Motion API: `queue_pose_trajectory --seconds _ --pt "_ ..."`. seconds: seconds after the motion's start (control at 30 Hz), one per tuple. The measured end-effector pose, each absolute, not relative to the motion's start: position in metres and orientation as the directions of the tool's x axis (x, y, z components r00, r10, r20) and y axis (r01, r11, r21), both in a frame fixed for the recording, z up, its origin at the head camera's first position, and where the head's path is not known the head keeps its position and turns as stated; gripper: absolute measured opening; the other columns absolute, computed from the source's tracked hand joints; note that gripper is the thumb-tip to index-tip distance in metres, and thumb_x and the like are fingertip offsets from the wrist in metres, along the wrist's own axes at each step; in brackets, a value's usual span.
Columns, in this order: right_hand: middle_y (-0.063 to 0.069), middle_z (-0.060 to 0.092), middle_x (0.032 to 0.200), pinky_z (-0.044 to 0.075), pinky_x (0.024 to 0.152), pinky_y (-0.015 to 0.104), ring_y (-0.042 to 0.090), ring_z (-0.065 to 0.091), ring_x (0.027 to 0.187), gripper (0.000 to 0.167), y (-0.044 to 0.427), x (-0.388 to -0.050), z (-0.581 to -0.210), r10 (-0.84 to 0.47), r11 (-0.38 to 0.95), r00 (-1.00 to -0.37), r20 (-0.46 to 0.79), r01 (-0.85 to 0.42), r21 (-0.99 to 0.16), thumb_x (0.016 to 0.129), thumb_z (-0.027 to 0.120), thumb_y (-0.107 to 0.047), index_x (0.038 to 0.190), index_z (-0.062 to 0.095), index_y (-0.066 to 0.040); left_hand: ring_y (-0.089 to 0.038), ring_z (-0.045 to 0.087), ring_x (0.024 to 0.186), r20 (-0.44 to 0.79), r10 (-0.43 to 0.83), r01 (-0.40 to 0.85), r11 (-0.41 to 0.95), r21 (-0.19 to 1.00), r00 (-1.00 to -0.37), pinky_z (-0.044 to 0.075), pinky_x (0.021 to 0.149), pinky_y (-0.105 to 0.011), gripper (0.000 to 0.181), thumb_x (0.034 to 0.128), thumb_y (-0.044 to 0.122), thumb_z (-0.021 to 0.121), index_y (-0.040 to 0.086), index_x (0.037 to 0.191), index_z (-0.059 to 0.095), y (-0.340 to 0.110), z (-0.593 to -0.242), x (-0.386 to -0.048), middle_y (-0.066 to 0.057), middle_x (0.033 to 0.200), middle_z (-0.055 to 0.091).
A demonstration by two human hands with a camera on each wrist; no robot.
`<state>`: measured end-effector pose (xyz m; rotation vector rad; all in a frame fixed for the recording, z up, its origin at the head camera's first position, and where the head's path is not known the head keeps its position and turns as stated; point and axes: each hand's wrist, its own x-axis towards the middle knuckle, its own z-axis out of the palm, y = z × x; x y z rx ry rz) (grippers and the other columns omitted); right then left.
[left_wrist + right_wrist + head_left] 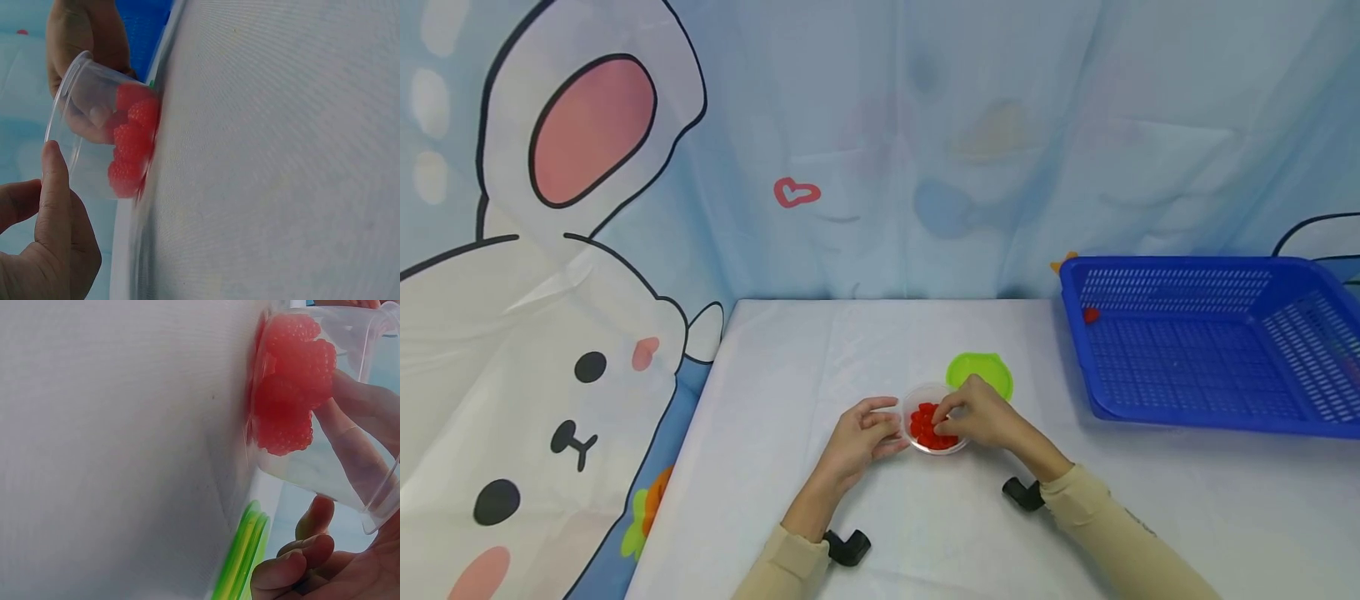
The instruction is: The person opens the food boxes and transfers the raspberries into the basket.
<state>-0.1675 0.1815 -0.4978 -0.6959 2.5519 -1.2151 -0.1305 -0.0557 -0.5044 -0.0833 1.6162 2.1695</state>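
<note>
A clear plastic cup stands upright on the white table, with several red raspberries at its bottom. On the cup's left side is my left hand; its fingers are fairly straight, and one fingertip touches the rim in the left wrist view. My right hand reaches over the rim from the right. Inside the cup, its thumb and a finger pinch a raspberry, while the other fingers stay curled outside the wall. Behind the right hand lies a bright green lid, flat on the table and partly covered.
A blue plastic basket stands on the right, with a small red thing at its left wall. The white table ends at a light blue curtain printed with cartoons. Black camera mounts are worn on both wrists.
</note>
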Motion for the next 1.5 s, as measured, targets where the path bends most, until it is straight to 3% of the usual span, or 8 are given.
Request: queue_pose_trajectory --seconds 0.23,0.5,0.7,0.97,1.23,1.5 --pt "-0.010 0.069 0.073 0.042 0.071 0.031 0.022 0.050 0.087 0.011 0.184 -0.168 -0.499 -0.513 0.526 -0.858 0.017 -0.330 -0.784 0.082 0.082 -0.007 0.078 0.079 -0.016 -0.020 0.061 0.086 -0.295 0.303 -0.370 -0.228 0.901 -0.906 0.060 0.083 -0.042 0.038 0.0966 -0.002 0.063 -0.004 0.134 0.054 -0.056 -0.506 -0.131 -0.014 0.102 0.061" --pt "-0.001 0.069 0.067 0.042 0.060 0.023 0.017 0.051 0.069 0.011 0.186 -0.167 -0.498 -0.528 0.448 -0.846 0.068 -0.346 -0.825 0.082 0.080 0.000 0.079 0.080 -0.012 -0.020 0.061 0.086 -0.299 0.303 -0.373 -0.224 0.900 -0.905 0.060 0.084 -0.042 0.038 0.0966 -0.002 0.063 -0.003 0.134 0.054 -0.055 -0.506 -0.131 -0.014 0.102 0.061" --pt "-0.006 0.069 0.077 0.042 0.072 0.032 0.022 0.052 0.084 0.005 0.189 -0.163 -0.490 -0.467 0.480 -0.883 0.042 -0.293 -0.827 0.084 0.078 -0.006 0.086 0.081 -0.010 -0.020 0.061 0.086 -0.297 0.298 -0.367 -0.219 0.904 -0.907 0.060 0.084 -0.042 0.038 0.0966 -0.002 0.063 -0.003 0.133 0.054 -0.055 -0.505 -0.132 -0.014 0.102 0.061" --pt "-0.003 0.068 0.090 0.042 0.074 0.035 0.025 0.049 0.091 0.008 0.197 -0.164 -0.484 -0.356 0.466 -0.934 0.005 -0.183 -0.866 0.088 0.078 -0.015 0.095 0.081 -0.011 -0.020 0.062 0.085 -0.303 0.296 -0.373 -0.219 0.902 -0.906 0.060 0.083 -0.041 0.038 0.0963 -0.001 0.064 -0.002 0.133 0.054 -0.055 -0.506 -0.133 -0.014 0.101 0.062" --pt "0.003 0.041 0.067 0.030 0.050 0.026 0.021 0.041 0.063 0.017 0.211 -0.162 -0.470 -0.244 0.419 -0.969 -0.020 -0.087 -0.904 0.088 0.079 -0.023 0.100 0.079 -0.011 -0.020 0.062 0.085 -0.311 0.285 -0.378 -0.224 0.898 -0.907 0.060 0.082 -0.042 0.036 0.0960 -0.002 0.064 0.000 0.131 0.057 -0.055 -0.505 -0.132 -0.014 0.101 0.062" --pt "0.001 0.037 0.060 0.028 0.047 0.031 0.019 0.033 0.053 0.023 0.246 -0.165 -0.429 -0.204 0.371 -0.978 0.039 -0.115 -0.922 0.092 0.076 -0.025 0.106 0.077 -0.007 -0.020 0.062 0.085 -0.307 0.288 -0.376 -0.227 0.898 -0.907 0.060 0.083 -0.042 0.036 0.0961 -0.003 0.063 -0.002 0.132 0.056 -0.055 -0.506 -0.132 -0.014 0.101 0.062"
